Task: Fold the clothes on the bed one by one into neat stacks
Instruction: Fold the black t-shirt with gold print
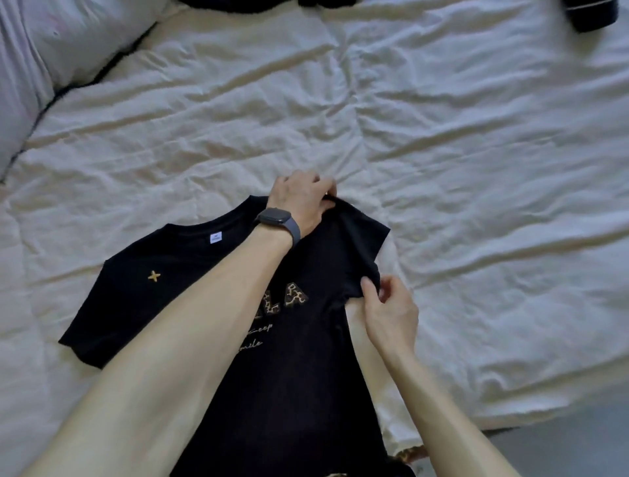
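On a rumpled white duvet point(442, 153), a black T-shirt point(146, 306) lies front up close to the near edge of the bed, collar toward the far side and hem running out of view below. A person's left hand point(303, 201), a dark smartwatch point(277, 218) on its wrist, pinches the cloth at the shirt's shoulder on the right of the view, thumb and fingers closed on the fabric. The right hand point(391, 313) pinches the lower edge of the sleeve point(360, 245) on that same side, fingertips clamped on it; the sleeve is bunched between the two hands. The opposite sleeve lies flat on the cover. A small gold cross point(154, 276) marks the chest, a white label point(215, 237) sits inside the collar, and leopard-print lettering point(292, 299) is partly hidden by the left forearm. A white pillow point(85, 37) lies at upper left; dark garments point(238, 4) lie along the far edge, and a dark item point(590, 15) sits at the upper right corner.
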`<control>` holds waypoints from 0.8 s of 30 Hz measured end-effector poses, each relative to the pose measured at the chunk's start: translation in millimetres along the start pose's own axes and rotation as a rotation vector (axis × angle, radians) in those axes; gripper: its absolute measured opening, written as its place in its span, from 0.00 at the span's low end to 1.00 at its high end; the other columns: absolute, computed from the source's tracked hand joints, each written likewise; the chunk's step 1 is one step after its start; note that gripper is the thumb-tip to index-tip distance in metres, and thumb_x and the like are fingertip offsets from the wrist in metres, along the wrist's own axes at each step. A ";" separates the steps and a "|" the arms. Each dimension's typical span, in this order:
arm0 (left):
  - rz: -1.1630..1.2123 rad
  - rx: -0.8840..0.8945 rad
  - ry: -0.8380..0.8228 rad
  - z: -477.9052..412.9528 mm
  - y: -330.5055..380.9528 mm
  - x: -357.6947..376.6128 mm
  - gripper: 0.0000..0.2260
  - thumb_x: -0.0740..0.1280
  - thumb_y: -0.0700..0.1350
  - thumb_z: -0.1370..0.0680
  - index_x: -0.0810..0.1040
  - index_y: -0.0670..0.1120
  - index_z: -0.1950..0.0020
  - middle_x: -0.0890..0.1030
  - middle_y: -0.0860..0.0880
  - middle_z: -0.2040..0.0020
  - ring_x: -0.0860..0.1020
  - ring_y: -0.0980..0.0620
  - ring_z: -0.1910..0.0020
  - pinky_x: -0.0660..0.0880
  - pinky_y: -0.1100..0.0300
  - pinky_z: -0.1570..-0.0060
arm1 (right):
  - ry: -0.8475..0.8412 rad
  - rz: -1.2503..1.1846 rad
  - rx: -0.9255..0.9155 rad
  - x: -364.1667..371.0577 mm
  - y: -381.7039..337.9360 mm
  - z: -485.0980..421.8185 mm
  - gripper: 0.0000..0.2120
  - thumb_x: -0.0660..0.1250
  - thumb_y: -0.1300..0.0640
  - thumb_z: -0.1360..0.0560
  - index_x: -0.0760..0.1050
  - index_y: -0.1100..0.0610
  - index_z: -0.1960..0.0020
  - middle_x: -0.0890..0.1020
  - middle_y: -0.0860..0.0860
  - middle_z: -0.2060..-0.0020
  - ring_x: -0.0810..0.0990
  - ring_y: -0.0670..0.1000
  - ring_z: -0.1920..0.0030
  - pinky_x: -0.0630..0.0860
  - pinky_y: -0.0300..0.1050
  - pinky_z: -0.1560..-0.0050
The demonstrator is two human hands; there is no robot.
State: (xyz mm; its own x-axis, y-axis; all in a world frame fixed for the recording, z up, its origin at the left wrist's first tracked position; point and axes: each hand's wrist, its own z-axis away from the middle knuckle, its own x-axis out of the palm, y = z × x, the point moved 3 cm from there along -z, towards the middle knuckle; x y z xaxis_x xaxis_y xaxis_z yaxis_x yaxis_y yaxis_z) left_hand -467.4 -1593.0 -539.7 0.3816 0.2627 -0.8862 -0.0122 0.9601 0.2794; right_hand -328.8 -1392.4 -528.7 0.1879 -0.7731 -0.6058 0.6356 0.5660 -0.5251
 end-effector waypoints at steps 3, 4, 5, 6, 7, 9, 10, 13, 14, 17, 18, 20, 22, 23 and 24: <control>-0.007 0.010 0.068 14.5 3.2 14.4 0.12 0.63 0.53 0.18 0.75 0.53 0.35 0.76 0.49 0.41 0.73 0.45 0.41 0.64 0.52 0.38 | -0.051 0.147 0.001 3.2 4.6 -5.2 0.16 0.65 0.41 0.23 0.69 0.51 0.60 0.76 0.47 0.63 0.76 0.50 0.59 0.69 0.47 0.61; -0.004 -0.002 0.101 23.7 4.5 17.9 0.15 0.63 0.53 0.19 0.74 0.54 0.33 0.75 0.49 0.39 0.72 0.45 0.38 0.63 0.51 0.34 | -0.088 0.186 0.017 2.0 3.0 -7.0 0.15 0.66 0.41 0.24 0.70 0.52 0.59 0.76 0.47 0.62 0.76 0.51 0.59 0.70 0.48 0.61; -0.006 -0.020 0.148 35.0 5.0 19.8 0.18 0.63 0.52 0.20 0.73 0.54 0.30 0.74 0.48 0.34 0.71 0.45 0.35 0.62 0.48 0.31 | -0.120 0.208 0.029 -0.6 1.1 -8.2 0.15 0.66 0.40 0.26 0.70 0.51 0.57 0.77 0.46 0.61 0.77 0.50 0.57 0.72 0.49 0.59; -0.001 -0.052 0.194 49.3 4.1 21.6 0.21 0.62 0.52 0.20 0.70 0.53 0.27 0.71 0.48 0.29 0.68 0.46 0.31 0.59 0.45 0.27 | -0.132 0.222 0.027 -3.9 -2.1 -8.4 0.16 0.67 0.38 0.27 0.71 0.51 0.54 0.77 0.45 0.57 0.77 0.50 0.54 0.74 0.50 0.55; 0.018 -0.096 0.225 67.6 1.5 25.5 0.23 0.61 0.52 0.20 0.68 0.53 0.25 0.67 0.48 0.25 0.63 0.47 0.26 0.57 0.43 0.25 | -0.129 0.228 0.013 -6.6 -6.1 -7.6 0.19 0.67 0.35 0.27 0.72 0.50 0.49 0.76 0.44 0.53 0.76 0.49 0.51 0.75 0.51 0.50; 0.051 -0.157 0.209 108.4 -3.8 41.7 0.26 0.59 0.54 0.19 0.63 0.51 0.21 0.60 0.47 0.20 0.57 0.48 0.21 0.53 0.41 0.23 | -0.084 0.183 -0.003 -9.8 -17.3 -10.0 0.27 0.66 0.30 0.28 0.72 0.50 0.42 0.75 0.43 0.47 0.75 0.47 0.47 0.75 0.51 0.43; 0.052 -0.160 0.167 126.9 -4.4 51.7 0.27 0.58 0.56 0.19 0.61 0.51 0.20 0.58 0.47 0.19 0.55 0.47 0.20 0.53 0.41 0.23 | -0.054 0.126 0.011 -9.7 -23.1 -15.0 0.29 0.65 0.29 0.28 0.72 0.51 0.40 0.76 0.43 0.47 0.76 0.47 0.46 0.75 0.50 0.42; 0.022 -0.124 0.046 161.6 -0.7 74.9 0.29 0.53 0.59 0.19 0.56 0.52 0.18 0.53 0.48 0.18 0.52 0.47 0.19 0.54 0.38 0.23 | -0.035 0.025 0.077 -0.1 -39.9 -33.7 0.22 0.63 0.34 0.23 0.73 0.54 0.47 0.78 0.44 0.56 0.78 0.51 0.52 0.72 0.49 0.51; 0.022 -0.129 0.026 163.4 2.4 79.3 0.29 0.52 0.60 0.18 0.53 0.54 0.18 0.51 0.49 0.17 0.49 0.47 0.19 0.52 0.37 0.23 | -0.024 0.021 0.078 2.7 -46.0 -38.5 0.19 0.61 0.38 0.20 0.72 0.55 0.49 0.77 0.46 0.59 0.78 0.53 0.53 0.70 0.49 0.54; 0.041 -0.181 -0.027 157.4 12.8 91.6 0.29 0.49 0.62 0.17 0.42 0.60 0.19 0.38 0.52 0.18 0.37 0.48 0.19 0.37 0.36 0.26 | 0.114 0.033 -0.035 1.7 -57.0 -45.0 0.13 0.56 0.47 0.16 0.67 0.57 0.47 0.75 0.52 0.52 0.74 0.54 0.51 0.65 0.48 0.51; 0.043 -0.200 -0.024 155.3 14.4 96.0 0.29 0.49 0.63 0.17 0.40 0.61 0.19 0.35 0.52 0.18 0.34 0.48 0.20 0.34 0.35 0.27 | 0.144 0.052 -0.080 0.1 -58.1 -47.4 0.12 0.55 0.48 0.15 0.66 0.58 0.46 0.75 0.53 0.50 0.72 0.54 0.52 0.64 0.49 0.51; 0.036 -0.224 -0.017 153.5 15.3 102.4 0.30 0.49 0.63 0.18 0.39 0.62 0.19 0.34 0.52 0.19 0.32 0.48 0.21 0.32 0.34 0.28 | 0.134 0.138 -0.124 0.9 -58.6 -52.3 0.14 0.54 0.48 0.15 0.66 0.59 0.43 0.77 0.57 0.47 0.72 0.56 0.52 0.64 0.50 0.51; 0.064 -0.199 0.000 154.9 15.3 101.4 0.30 0.50 0.63 0.18 0.41 0.61 0.19 0.36 0.52 0.18 0.34 0.48 0.20 0.35 0.34 0.26 | 0.117 0.220 -0.123 4.8 -56.9 -55.7 0.16 0.55 0.48 0.15 0.66 0.61 0.38 0.77 0.59 0.43 0.75 0.60 0.47 0.65 0.51 0.50; 0.092 -0.174 0.016 157.8 14.9 97.6 0.30 0.51 0.63 0.18 0.44 0.61 0.18 0.39 0.51 0.18 0.37 0.48 0.19 0.38 0.34 0.25 | 0.129 0.230 -0.131 7.0 -57.5 -53.9 0.17 0.57 0.49 0.16 0.66 0.61 0.35 0.75 0.59 0.40 0.74 0.61 0.43 0.65 0.52 0.48; 0.126 -0.159 0.052 162.8 12.0 92.4 0.29 0.53 0.61 0.18 0.48 0.60 0.18 0.43 0.50 0.17 0.41 0.48 0.19 0.42 0.35 0.24 | 0.162 0.236 -0.157 9.7 -59.8 -48.8 0.20 0.59 0.50 0.18 0.64 0.61 0.32 0.71 0.60 0.36 0.72 0.62 0.39 0.65 0.53 0.44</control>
State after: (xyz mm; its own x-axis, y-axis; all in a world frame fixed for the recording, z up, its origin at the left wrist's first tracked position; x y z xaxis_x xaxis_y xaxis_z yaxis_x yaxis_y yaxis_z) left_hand -281.8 -1572.9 -558.1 0.3192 0.3825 -0.8671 -0.2038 0.9212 0.3313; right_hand -401.6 -1419.8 -532.4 0.1861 -0.5669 -0.8025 0.4628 0.7711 -0.4374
